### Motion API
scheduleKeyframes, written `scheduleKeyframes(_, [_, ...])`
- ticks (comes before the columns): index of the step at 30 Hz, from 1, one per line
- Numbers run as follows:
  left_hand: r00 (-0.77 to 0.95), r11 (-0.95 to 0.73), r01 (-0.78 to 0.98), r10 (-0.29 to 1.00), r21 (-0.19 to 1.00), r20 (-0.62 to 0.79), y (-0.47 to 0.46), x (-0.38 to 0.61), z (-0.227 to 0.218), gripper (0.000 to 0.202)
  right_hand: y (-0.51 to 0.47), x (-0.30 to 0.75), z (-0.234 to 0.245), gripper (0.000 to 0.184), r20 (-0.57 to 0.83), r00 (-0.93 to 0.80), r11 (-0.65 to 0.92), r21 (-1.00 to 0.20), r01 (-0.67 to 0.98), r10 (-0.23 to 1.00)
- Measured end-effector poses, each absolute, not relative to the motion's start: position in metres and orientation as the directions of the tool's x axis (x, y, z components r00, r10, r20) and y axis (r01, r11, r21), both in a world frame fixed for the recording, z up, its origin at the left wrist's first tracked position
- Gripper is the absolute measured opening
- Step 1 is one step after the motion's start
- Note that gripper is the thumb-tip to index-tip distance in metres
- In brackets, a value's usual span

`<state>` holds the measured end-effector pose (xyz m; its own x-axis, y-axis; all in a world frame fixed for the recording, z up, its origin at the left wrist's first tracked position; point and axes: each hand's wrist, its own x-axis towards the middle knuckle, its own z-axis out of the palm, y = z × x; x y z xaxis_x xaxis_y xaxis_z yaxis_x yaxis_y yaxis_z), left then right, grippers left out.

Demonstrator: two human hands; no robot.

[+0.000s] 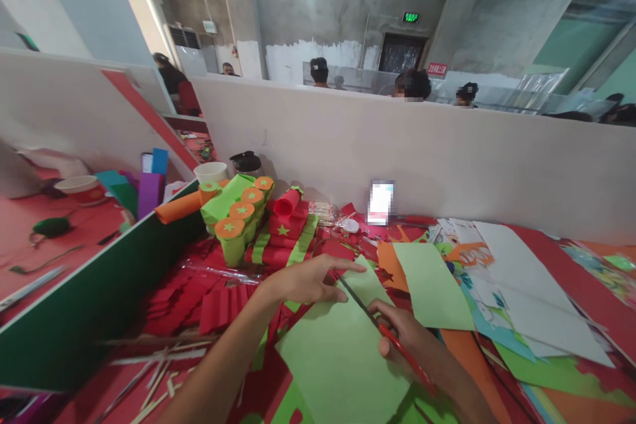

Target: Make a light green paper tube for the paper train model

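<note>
My left hand (311, 280) rests near the top edge of a light green paper sheet (342, 351), fingers stretched out towards the right. My right hand (403, 333) is closed round a thin red-handled tool (377, 324), a pencil or a blade, whose dark tip points up-left to my left fingertips. The tool lies slanted across the sheet's upper right part. Both forearms come in from the bottom of the view.
Behind the hands stand green and red paper rolls with orange star caps (243, 215). More green (430, 285), orange and white sheets (521, 291) lie to the right. A phone (381, 202) leans on the beige partition (447, 159). A green divider (94, 298) is left; folded red paper (223, 308) and sticks lie beside it.
</note>
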<state>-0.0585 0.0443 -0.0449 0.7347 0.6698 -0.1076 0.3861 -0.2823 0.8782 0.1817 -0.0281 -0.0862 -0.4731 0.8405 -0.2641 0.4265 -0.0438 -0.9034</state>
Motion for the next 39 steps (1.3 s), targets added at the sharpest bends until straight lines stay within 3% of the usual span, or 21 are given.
scheduleKeyframes(10, [0.724,-0.274,0.374,0.683,0.886,-0.095,0.044,-0.059,-0.045,0.056,-0.027,0.177,-0.089,0.032,-0.219,-0.489,0.005,-0.909,0.416,0.844])
scheduleKeyframes(28, [0.746,-0.316,0.373,0.661,0.872,-0.079,0.045,-0.057,-0.049,0.058,-0.028,0.176,-0.093,0.025,-0.152,-0.500,0.054,-0.925,0.375,0.853])
scheduleKeyframes(39, [0.720,-0.237,0.340,0.689,0.910,-0.089,0.045,-0.057,-0.054,0.062,-0.028,0.176,-0.093,0.018,-0.151,-0.464,0.100,-0.876,0.473,0.873])
